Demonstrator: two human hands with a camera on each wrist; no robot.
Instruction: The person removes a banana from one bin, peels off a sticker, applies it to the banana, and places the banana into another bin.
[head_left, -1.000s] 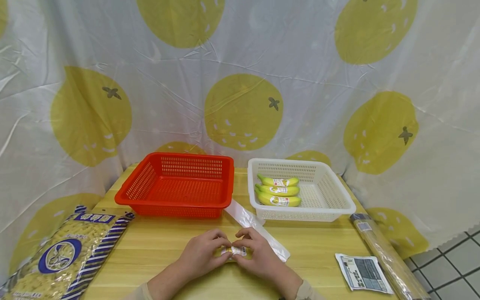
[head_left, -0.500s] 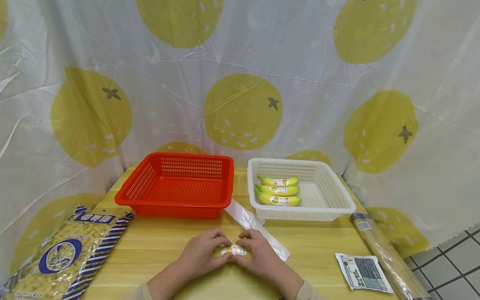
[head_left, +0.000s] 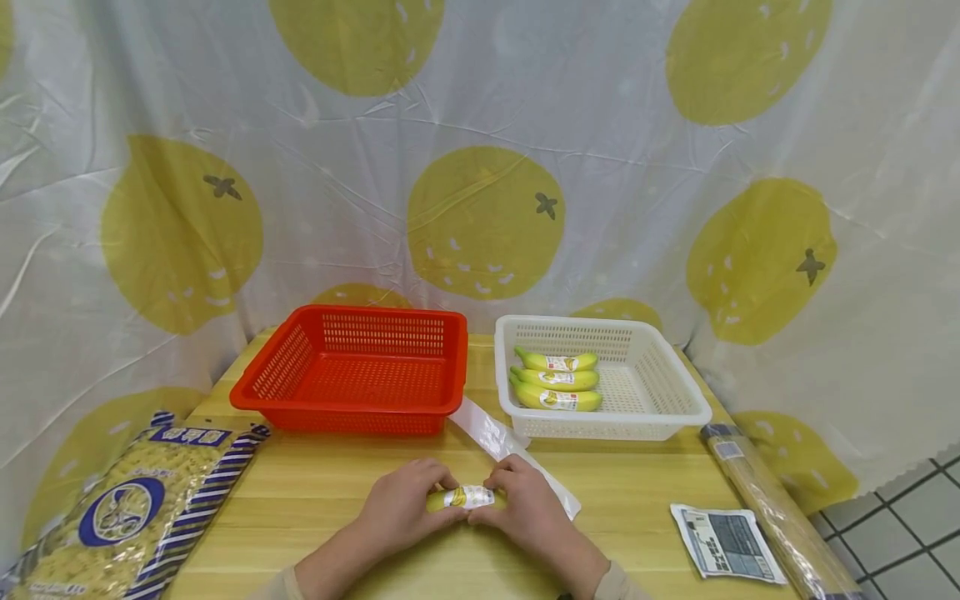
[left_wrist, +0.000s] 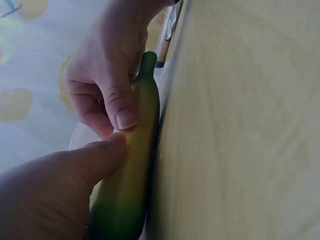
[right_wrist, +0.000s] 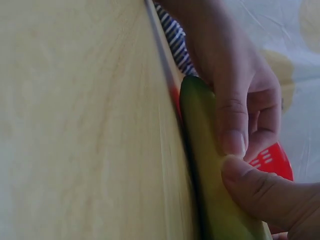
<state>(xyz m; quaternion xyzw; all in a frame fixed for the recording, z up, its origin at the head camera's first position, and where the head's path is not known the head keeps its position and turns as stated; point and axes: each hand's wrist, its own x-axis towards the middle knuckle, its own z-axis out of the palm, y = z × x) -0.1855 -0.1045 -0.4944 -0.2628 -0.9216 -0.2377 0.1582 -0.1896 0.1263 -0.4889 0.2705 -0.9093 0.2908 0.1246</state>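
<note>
A yellow-green banana (head_left: 433, 502) lies crosswise on the table near its front, with a printed white label (head_left: 472, 497) across its middle. My left hand (head_left: 401, 508) grips its left part, thumb on the near side and fingers on the far side. From the right, my right hand (head_left: 531, 510) holds it the same way. In the left wrist view both thumbs press the banana (left_wrist: 140, 120) close together near its middle. The right wrist view shows the banana (right_wrist: 200, 130) lying along the tabletop between the thumbs; the label is out of sight there.
A red basket (head_left: 352, 421) stands at the back left. A white basket (head_left: 600, 429) with 3 labelled bananas is at the back right. A glossy white strip (head_left: 487, 429) runs behind my right hand. A pasta bag (head_left: 127, 508), small packet (head_left: 727, 542) and long clear package (head_left: 772, 500) flank the sides.
The fingers of both hands have drawn apart along the banana, so more of its label shows. My right hand has shifted slightly right. The baskets and packages stay put.
</note>
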